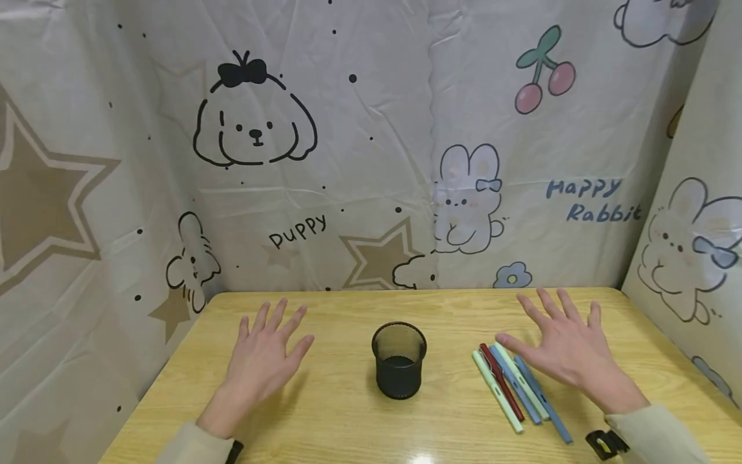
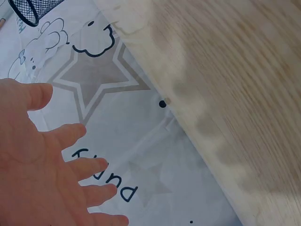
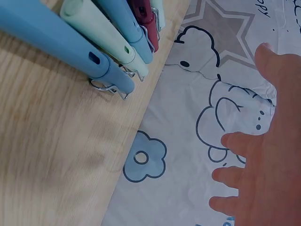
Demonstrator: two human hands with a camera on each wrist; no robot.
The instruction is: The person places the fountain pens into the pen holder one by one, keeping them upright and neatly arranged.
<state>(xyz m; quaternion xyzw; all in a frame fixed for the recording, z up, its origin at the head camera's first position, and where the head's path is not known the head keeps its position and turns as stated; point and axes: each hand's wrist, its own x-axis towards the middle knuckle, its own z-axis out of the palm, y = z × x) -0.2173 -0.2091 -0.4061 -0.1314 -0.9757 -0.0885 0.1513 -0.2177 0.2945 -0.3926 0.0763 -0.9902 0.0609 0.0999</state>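
Fingers are spread on left hand (image 1: 262, 356) and right hand (image 1: 569, 353). From the right, the nearer, pens (image 1: 514, 385) are seen at eight o'clock, aligned eleven-to-five

Cup (image 1: 399, 381): black mesh. At its 3 o'clock, two mint-green pens (image 1: 497, 392), two blue pens (image 1: 543, 401), one dark red pen (image 1: 502, 382). Table (image 1: 324, 412): yellowish wood grain. Cloth (image 1: 377, 180): off-white, black dots (image 1: 352, 78), tan stars (image 1: 40, 193). From cup: black-outline puppy (image 1: 255, 138), 11 o'clock; pink cherries (image 1: 528, 98), green leaves (image 1: 548, 40), 1 o'clock; blue flower (image 1: 513, 275), 2 o'clock. Sleeves (image 1: 661, 433): plain beige.
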